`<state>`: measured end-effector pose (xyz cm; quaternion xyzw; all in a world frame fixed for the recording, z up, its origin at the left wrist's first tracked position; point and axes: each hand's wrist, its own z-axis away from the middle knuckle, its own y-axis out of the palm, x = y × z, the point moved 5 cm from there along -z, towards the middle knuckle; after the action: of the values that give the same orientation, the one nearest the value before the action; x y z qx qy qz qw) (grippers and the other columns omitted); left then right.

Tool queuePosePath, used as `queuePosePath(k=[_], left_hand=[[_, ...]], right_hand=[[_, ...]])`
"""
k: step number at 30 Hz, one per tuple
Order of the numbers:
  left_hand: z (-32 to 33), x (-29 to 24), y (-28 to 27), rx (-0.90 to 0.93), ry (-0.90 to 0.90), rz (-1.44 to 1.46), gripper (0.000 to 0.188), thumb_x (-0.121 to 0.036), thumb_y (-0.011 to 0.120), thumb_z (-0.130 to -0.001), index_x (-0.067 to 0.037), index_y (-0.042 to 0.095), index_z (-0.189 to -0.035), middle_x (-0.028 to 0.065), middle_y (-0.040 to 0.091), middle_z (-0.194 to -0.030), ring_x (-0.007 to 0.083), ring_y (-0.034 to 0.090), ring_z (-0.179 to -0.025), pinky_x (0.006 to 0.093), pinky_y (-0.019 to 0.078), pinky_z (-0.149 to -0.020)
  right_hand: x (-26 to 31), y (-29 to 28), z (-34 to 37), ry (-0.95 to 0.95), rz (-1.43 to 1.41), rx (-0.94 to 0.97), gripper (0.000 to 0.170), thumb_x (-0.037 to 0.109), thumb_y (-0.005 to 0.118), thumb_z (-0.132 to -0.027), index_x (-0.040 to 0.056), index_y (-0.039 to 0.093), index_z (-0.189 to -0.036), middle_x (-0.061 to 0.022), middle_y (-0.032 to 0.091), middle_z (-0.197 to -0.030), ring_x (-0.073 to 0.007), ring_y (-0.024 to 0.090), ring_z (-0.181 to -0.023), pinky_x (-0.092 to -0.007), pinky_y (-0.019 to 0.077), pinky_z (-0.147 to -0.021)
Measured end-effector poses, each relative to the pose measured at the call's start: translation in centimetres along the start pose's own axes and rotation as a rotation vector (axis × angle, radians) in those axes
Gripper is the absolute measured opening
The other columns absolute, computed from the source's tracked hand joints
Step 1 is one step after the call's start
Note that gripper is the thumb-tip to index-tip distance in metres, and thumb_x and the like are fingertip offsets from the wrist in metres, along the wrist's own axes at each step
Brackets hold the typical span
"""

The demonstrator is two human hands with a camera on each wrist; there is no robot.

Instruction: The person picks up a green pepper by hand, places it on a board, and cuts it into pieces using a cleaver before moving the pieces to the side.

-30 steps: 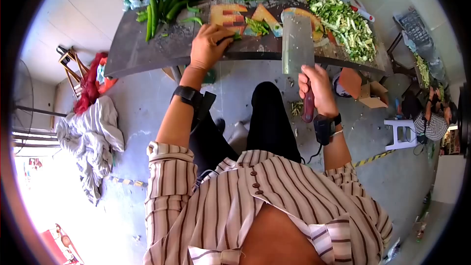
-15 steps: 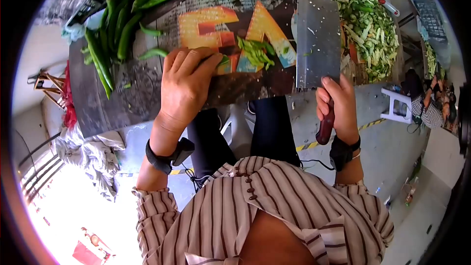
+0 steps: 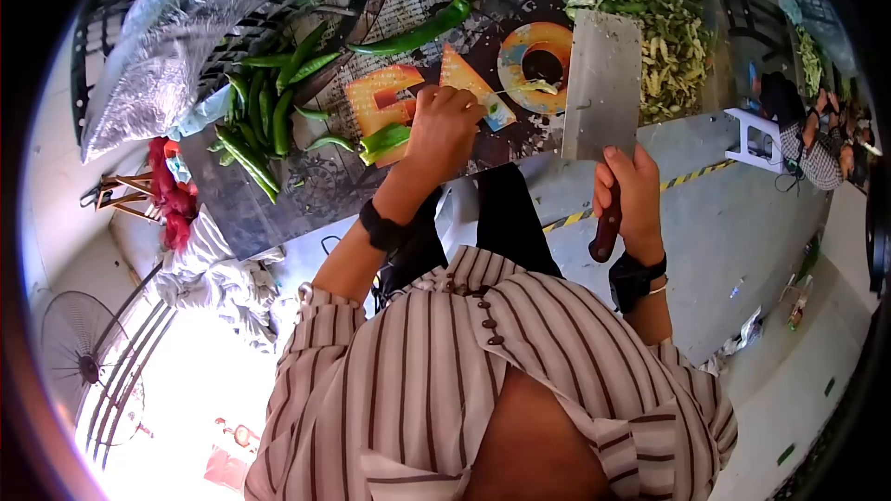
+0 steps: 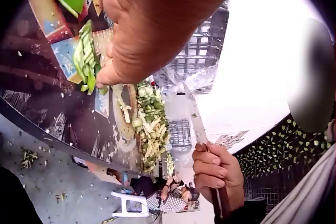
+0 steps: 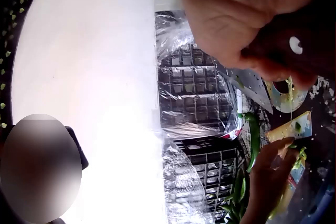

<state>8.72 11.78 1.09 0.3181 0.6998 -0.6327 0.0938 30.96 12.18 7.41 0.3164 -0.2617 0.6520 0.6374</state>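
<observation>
My right hand (image 3: 631,199) grips the dark red handle of a cleaver (image 3: 601,83), whose broad blade is held over the table's front part. With loosely bent fingers, my left hand (image 3: 445,130) hovers low over a bunch of sliced green pepper (image 4: 85,58). In the head view the hand covers those slices. A larger cut piece of green pepper (image 3: 383,141) lies just left of it. A pale, blurred pepper scrap (image 3: 536,86) with a thin streak shows to the right of the left fingertips, over the printed O.
Whole green peppers (image 3: 264,121) are piled at the left, and one long pepper (image 3: 418,30) lies further back. A heap of chopped pepper (image 3: 654,46) covers the table's right end. Plastic-lined black crates (image 5: 194,87) stand behind. Another person sits near a white stool (image 3: 759,139).
My left hand has moved right from the cut pepper piece to over the slices. The pale scrap has appeared beside its fingertips. The cleaver stays in my right hand; the head view has shifted.
</observation>
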Motion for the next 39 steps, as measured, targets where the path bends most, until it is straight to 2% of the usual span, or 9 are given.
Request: queuePosePath(k=[13, 17, 19, 23, 33, 34, 35, 37, 39], left_hand=[[-2.6, 1.2, 1.2, 0.164, -0.173, 0.053, 0.01, -0.009, 0.061, -0.075, -0.005, 0.063, -0.083, 0.0097, 0.062, -0.086, 0.0293, 0.057, -0.084, 0.0405, 0.0425, -0.078], [-7.8, -3.6, -3.4, -0.189, -0.042, 0.46, 0.028, -0.007, 0.068, -0.075, -0.006, 0.063, -0.102, 0.0138, 0.062, -0.099, 0.0288, 0.058, -0.091, 0.0358, 0.0462, -0.078], [-9.6, -6.9, -6.7, -0.198, 0.049, 0.452, 0.036, -0.004, 0.069, -0.074, -0.007, 0.06, -0.109, 0.0131, 0.061, -0.101, 0.027, 0.059, -0.087, 0.0346, 0.0459, -0.078], [-2.3, 0.2, -4.9, -0.141, -0.213, 0.266, 0.036, -0.005, 0.067, -0.075, -0.006, 0.059, -0.11, 0.0131, 0.061, -0.103, 0.0302, 0.058, -0.088, 0.035, 0.0463, -0.078], [8.5, 4.7, -5.0, -0.069, -0.291, 0.007, 0.034, -0.013, 0.065, -0.07, -0.008, 0.058, -0.103, 0.0101, 0.056, -0.107, 0.0306, 0.05, -0.102, 0.0409, 0.039, -0.088], [8.3, 4.5, -4.9, -0.066, -0.252, 0.002, 0.033, -0.011, 0.066, -0.07, -0.008, 0.059, -0.102, 0.0104, 0.056, -0.108, 0.0309, 0.051, -0.102, 0.0408, 0.0392, -0.088], [8.1, 4.3, -4.8, -0.064, -0.209, -0.003, 0.032, -0.01, 0.066, -0.071, -0.008, 0.059, -0.101, 0.0106, 0.057, -0.108, 0.0312, 0.051, -0.103, 0.0407, 0.0394, -0.089], [8.0, 4.8, -4.2, -0.102, -0.217, 0.006, 0.029, -0.009, 0.065, -0.071, -0.009, 0.06, -0.1, 0.0093, 0.058, -0.106, 0.0302, 0.053, -0.099, 0.0397, 0.0407, -0.087], [8.1, 5.2, -3.7, -0.112, -0.183, -0.023, 0.026, -0.008, 0.063, -0.071, -0.01, 0.061, -0.097, 0.007, 0.059, -0.102, 0.0294, 0.055, -0.095, 0.039, 0.0422, -0.084]], right_hand=[[1.8, -4.7, 0.9, -0.001, -0.112, -0.079, 0.012, 0.016, 0.05, -0.089, 0.0056, 0.045, -0.085, -0.0006, 0.044, -0.06, -0.0085, 0.043, -0.041, -0.0252, 0.0399, -0.036], [2.3, -5.4, 0.8, -0.033, -0.054, -0.124, 0.013, 0.016, 0.05, -0.089, 0.0056, 0.045, -0.083, -0.0006, 0.044, -0.059, -0.0086, 0.042, -0.04, -0.0248, 0.0397, -0.035], [2.5, -4.8, 0.7, -0.036, -0.063, -0.113, 0.015, 0.017, 0.05, -0.089, 0.0055, 0.044, -0.081, -0.0005, 0.044, -0.059, -0.0084, 0.043, -0.04, -0.0246, 0.0396, -0.035], [2.6, -3.9, 0.1, -0.076, -0.075, -0.079, 0.016, 0.017, 0.051, -0.089, 0.0043, 0.047, -0.081, -0.0004, 0.045, -0.061, -0.0081, 0.044, -0.041, -0.0245, 0.0392, -0.036], [0.5, 4.3, -1.6, -0.16, 0.453, 0.193, 0.02, 0.02, 0.053, -0.087, 0.001, 0.053, -0.081, -0.0006, 0.05, -0.055, -0.0069, 0.045, -0.039, -0.0245, 0.0375, -0.037], [0.2, 5.1, -1.7, -0.234, 0.507, 0.248, 0.021, 0.02, 0.053, -0.086, -0.0005, 0.054, -0.083, -0.0076, 0.055, -0.057, -0.0167, 0.052, -0.043, -0.0312, 0.0415, -0.043], [-1.3, 5.7, -2.5, -0.241, 0.518, 0.25, 0.021, 0.02, 0.053, -0.086, -0.0005, 0.054, -0.083, -0.0076, 0.055, -0.057, -0.0167, 0.052, -0.043, -0.0312, 0.0415, -0.043], [-1.9, 7.5, -2.8, -0.679, 0.851, 0.231, 0.021, 0.02, 0.052, -0.085, -0.0013, 0.053, -0.083, -0.0168, 0.057, -0.063, -0.0312, 0.057, -0.056, -0.0401, 0.0441, -0.053], [-2.8, 8.8, -2.8, -0.559, 0.992, 0.274, 0.02, 0.02, 0.052, -0.083, -0.0004, 0.053, -0.084, -0.0223, 0.057, -0.071, -0.0404, 0.056, -0.069, -0.0464, 0.0437, -0.061]])
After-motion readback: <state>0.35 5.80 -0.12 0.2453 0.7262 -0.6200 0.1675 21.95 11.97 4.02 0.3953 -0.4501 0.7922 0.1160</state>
